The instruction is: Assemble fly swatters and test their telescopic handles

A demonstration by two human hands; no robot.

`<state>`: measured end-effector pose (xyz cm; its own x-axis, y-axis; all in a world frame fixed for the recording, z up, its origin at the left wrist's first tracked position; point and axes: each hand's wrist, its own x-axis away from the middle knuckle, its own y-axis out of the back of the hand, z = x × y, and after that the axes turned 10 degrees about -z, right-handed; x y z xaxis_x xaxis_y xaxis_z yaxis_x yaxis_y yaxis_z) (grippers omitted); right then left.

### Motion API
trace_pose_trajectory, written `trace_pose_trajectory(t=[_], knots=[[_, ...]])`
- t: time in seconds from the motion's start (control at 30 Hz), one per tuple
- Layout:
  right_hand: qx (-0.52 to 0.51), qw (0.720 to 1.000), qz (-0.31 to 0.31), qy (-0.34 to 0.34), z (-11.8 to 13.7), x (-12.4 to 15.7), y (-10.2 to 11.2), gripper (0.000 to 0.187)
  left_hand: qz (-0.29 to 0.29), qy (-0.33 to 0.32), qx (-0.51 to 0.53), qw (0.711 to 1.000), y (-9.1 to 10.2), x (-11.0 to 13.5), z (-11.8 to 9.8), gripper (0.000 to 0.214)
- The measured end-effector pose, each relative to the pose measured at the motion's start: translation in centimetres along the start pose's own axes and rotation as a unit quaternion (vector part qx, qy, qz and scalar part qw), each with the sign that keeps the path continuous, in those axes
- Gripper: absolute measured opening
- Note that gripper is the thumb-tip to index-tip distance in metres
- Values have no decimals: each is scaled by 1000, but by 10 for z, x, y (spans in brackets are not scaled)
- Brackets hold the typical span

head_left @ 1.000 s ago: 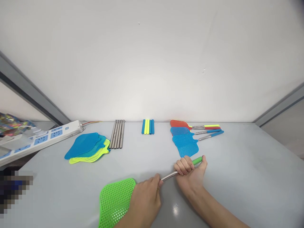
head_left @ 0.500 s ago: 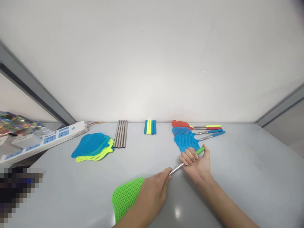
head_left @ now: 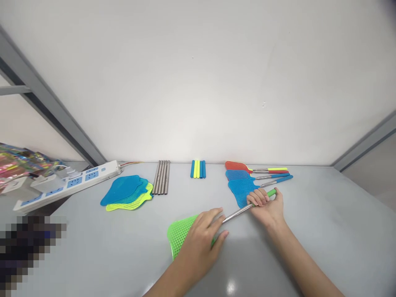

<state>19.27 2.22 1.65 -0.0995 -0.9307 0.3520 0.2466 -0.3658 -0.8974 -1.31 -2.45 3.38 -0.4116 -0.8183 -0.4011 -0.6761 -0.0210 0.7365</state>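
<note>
One swatter (head_left: pixel 180 236) seems nearly assembled: left hand (head_left: pixel 202 240) spread over it, right hand (head_left: pixel 268 209) clamped round its handle (head_left: pixel 238 213); laying it down would need steadiness.

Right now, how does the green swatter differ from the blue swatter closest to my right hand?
The green swatter is gripped in your right hand; the blue swatter lies on the table. Your spread left hand hides much of the green head, while right-hand fingers cover only an edge of the blue one. Both have perforated heads, metal rods and grips matching their heads.
</note>
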Motion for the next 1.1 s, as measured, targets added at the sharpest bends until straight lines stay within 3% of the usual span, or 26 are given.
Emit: trace_pose_trajectory(t=[0.17,0.37,0.47,0.53,0.63,0.7,0.8,0.9,1.0,1.1], knots=[[-37,999,-5,13,-1,-3,3,37,12,-44,35,998,2,7,-11,32],[-27,999,-4,35,-3,-7,9,32,103,-82,177,975,-12,20,-19,30],[-18,999,-4,41,-4,-9,11,30,130,-9,253,959,-24,24,-20,31],[-26,999,-3,41,-4,-10,12,29,127,87,307,939,-29,24,-19,32],[-54,998,-1,43,-6,-9,11,26,105,248,387,882,-32,22,-17,43],[-74,996,-1,43,-8,-8,10,25,90,314,439,837,-32,19,-14,49],[-103,994,-10,35,-12,-7,9,24,62,349,505,787,-31,13,-9,54],[-129,991,-21,26,-15,-6,8,23,26,377,530,759,-26,7,-7,57],[-142,989,-24,17,-16,-5,8,23,-21,385,543,746,-16,2,-8,52],[-150,988,-29,9,-17,-4,6,24,-82,364,535,758,-7,-2,-9,49]])
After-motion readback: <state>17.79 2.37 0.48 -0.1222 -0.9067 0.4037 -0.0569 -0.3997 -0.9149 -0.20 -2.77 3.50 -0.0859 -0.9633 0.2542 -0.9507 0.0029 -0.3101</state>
